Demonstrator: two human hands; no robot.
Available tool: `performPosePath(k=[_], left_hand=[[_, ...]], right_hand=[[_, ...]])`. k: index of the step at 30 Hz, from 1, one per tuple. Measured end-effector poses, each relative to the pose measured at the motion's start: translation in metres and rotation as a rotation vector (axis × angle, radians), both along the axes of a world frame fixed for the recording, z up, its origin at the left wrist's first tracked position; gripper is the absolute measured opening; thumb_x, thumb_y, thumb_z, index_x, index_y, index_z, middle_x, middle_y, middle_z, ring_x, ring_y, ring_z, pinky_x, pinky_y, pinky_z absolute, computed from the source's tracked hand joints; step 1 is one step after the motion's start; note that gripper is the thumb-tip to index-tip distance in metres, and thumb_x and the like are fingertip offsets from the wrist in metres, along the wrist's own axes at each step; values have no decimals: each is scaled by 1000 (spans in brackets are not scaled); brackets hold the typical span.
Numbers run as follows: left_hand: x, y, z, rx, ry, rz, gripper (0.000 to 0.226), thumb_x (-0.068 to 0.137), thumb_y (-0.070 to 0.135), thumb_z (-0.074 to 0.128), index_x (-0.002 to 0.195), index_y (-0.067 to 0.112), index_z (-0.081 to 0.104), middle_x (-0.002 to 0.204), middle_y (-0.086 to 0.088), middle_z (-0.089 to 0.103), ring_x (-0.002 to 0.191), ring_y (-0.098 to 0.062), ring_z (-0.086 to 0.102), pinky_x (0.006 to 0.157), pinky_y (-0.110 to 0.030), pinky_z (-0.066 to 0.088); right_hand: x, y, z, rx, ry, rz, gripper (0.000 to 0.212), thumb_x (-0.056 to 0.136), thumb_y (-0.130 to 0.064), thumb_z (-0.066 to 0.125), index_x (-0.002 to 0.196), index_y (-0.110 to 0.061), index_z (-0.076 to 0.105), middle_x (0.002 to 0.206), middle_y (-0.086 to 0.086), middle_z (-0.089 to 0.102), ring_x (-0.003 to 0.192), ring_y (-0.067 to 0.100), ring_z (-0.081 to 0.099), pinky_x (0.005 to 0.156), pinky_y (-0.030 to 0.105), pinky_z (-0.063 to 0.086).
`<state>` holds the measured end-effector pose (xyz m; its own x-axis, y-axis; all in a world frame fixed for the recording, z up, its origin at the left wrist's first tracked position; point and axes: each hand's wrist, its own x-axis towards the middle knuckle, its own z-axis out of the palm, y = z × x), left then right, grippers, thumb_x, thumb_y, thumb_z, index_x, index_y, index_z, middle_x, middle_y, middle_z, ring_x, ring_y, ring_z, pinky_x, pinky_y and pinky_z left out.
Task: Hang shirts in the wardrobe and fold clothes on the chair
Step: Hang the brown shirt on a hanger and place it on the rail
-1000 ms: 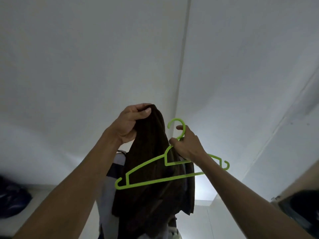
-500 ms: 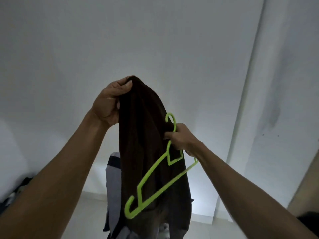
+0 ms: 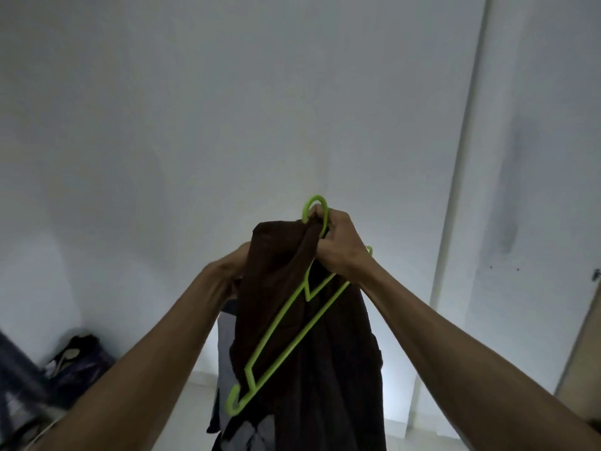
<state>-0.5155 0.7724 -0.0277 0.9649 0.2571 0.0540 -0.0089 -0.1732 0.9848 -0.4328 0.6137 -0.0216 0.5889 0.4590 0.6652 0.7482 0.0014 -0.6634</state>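
A dark brown shirt [image 3: 325,353] hangs in front of me, held up at its top. My right hand [image 3: 338,245] grips the neck of a lime-green plastic hanger [image 3: 286,336] together with a bunched part of the shirt's top. The hanger tilts steeply, its lower end down to the left in front of the cloth. My left hand [image 3: 235,260] is largely hidden behind the shirt's upper left edge and holds the fabric there.
A white wall fills the view, with a vertical corner edge [image 3: 455,190] on the right. Grey and white clothes [image 3: 227,369] hang or lie piled behind the shirt. A dark bag [image 3: 74,359] sits on the floor at lower left. A wooden panel edge [image 3: 582,353] shows at far right.
My right hand moved up to the shirt's top and now pinches cloth along with the hanger. My left hand dropped lower and slid behind the shirt. The hanger tilted more steeply.
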Motion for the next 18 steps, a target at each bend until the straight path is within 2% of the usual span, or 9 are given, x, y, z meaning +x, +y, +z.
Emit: performPosePath(k=[3,5,7,8,10,12,14,16,18], left_hand=[[13,11,9,-16,-55,149,23,102,5,46,84,13,58,77,2,56,71,-9,56,49,-1,39],[18,21,22,-47,-127,122,18,96,-2,54,91,9,67,87,-4,67,82,-17,67,57,-4,46],[19,23,40,-271,-235,112,18,95,-5,54,96,5,69,80,-7,71,66,-15,70,54,-17,56],[18,24,48,-335,-275,87,18,96,-5,54,95,6,68,74,-7,70,60,-13,69,55,-22,58],[21,23,58,-258,-310,33,18,95,-4,56,95,7,69,74,-8,66,64,-16,65,62,-26,59],[20,23,61,-162,-316,-28,15,94,-2,59,97,6,71,78,-9,64,71,-19,63,66,-29,58],[17,26,64,-107,-306,-111,12,93,0,61,101,3,71,81,-12,63,73,-22,62,65,-32,58],[15,29,67,-14,-290,-231,12,92,1,63,103,1,69,85,-18,63,75,-28,63,65,-35,60],[13,31,74,62,-257,-349,16,89,3,67,105,0,66,97,-26,67,83,-34,67,69,-40,60]], right_hand=[[-10,1,5,-72,-73,4,41,74,6,67,64,-31,51,54,-18,48,53,3,44,57,26,41],[-14,2,4,-187,-129,19,38,73,5,66,70,-31,55,60,-15,54,56,8,50,58,35,48],[-19,-3,3,-357,-142,68,39,72,1,66,85,-35,58,69,-12,60,57,14,55,59,39,52],[-20,-5,3,-428,-115,86,41,73,-1,66,95,-35,58,68,-13,61,55,13,54,58,34,51],[-19,-9,6,-447,-37,35,45,77,-2,66,113,-28,57,59,-13,57,51,7,50,58,26,47],[-15,-7,13,-305,33,-81,49,80,-9,71,124,-26,57,61,-9,56,53,6,53,64,29,47],[-11,0,21,-183,86,-134,58,79,-25,80,131,-28,55,73,-10,62,67,3,61,73,28,48],[-10,11,27,-178,116,-103,74,72,-37,86,137,-32,51,100,-12,68,95,1,65,84,29,54],[-9,24,29,-210,129,-39,74,67,-27,88,134,-32,55,116,-11,68,111,4,64,92,34,56]])
